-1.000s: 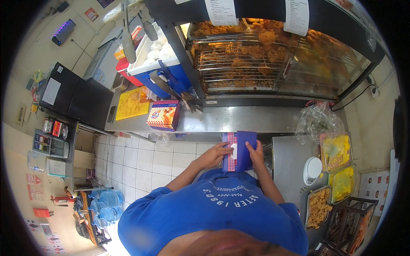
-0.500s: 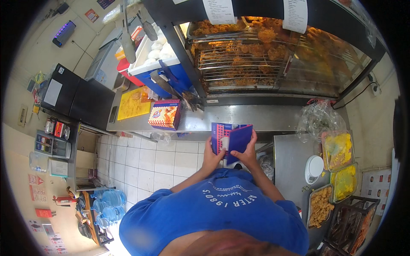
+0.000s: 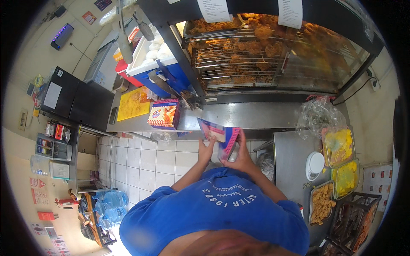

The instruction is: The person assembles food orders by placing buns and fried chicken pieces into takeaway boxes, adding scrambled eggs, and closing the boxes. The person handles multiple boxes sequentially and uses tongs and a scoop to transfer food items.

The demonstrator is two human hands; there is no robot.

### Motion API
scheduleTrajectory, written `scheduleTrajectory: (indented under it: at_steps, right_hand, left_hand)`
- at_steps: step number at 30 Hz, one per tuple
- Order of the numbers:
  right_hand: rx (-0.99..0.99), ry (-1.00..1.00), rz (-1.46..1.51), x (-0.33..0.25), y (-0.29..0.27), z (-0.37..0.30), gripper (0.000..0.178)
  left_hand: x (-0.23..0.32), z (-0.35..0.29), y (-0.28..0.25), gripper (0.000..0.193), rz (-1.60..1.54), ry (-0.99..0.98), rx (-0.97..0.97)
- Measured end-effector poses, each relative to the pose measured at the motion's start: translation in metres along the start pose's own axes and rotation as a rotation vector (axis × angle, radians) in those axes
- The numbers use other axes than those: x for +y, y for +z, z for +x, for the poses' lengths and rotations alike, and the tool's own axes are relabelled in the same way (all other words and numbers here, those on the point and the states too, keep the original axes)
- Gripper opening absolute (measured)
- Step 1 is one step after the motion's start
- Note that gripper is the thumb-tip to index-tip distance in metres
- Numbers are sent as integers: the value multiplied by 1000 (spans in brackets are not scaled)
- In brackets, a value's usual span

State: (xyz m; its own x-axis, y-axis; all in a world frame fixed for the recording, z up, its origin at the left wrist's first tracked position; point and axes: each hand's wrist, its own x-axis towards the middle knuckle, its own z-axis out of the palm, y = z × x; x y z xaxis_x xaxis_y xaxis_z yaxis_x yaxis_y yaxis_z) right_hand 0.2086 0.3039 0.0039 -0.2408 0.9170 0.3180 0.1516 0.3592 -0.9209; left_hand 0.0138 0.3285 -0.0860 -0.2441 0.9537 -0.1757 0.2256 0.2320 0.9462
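Observation:
In front of my body I hold a cardboard food box [image 3: 218,132] in blue, pink and white, partly unfolded with its panels at angles. My left hand [image 3: 206,148] grips its left panel, the thumb on the face of the card. On the right side my right hand [image 3: 241,157] closes round the other panel's edge. The card is somewhat blurred by motion. A set-up box of similar colours, with a food picture [image 3: 164,114], stands on the steel counter [image 3: 256,115], ahead and to the left of my hands.
Ahead is a glass warming cabinet [image 3: 239,91] with fried chicken on racks. Left of it stand a blue tub [image 3: 158,81] with white wrapped balls, tongs [image 3: 188,98] and a yellow cutting board [image 3: 128,106]. At right are a plastic bag [image 3: 316,119], white scale [image 3: 314,166] and food trays [image 3: 322,202].
The box has tilted and its panels have spread apart, showing the pink checked side at the right. My left hand has shifted slightly left; my right hand has moved a little lower.

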Motion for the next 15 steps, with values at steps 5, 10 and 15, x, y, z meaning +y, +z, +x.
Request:
scheduleTrajectory:
  at_steps: [5, 10, 15]
  right_hand:
    - [-172, 7, -115, -6, 5, -5, 130]
    - [-43, -18, 220, 7, 12, -9, 118]
    - [90, 1, -317, 28, -1, -10, 64]
  left_hand:
    - [9, -9, -12, 56, -278, -389, -727]
    - [19, -6, -24, 44, -404, -391, -923]
    - [-65, 30, -35, 58, 219, 112, -268]
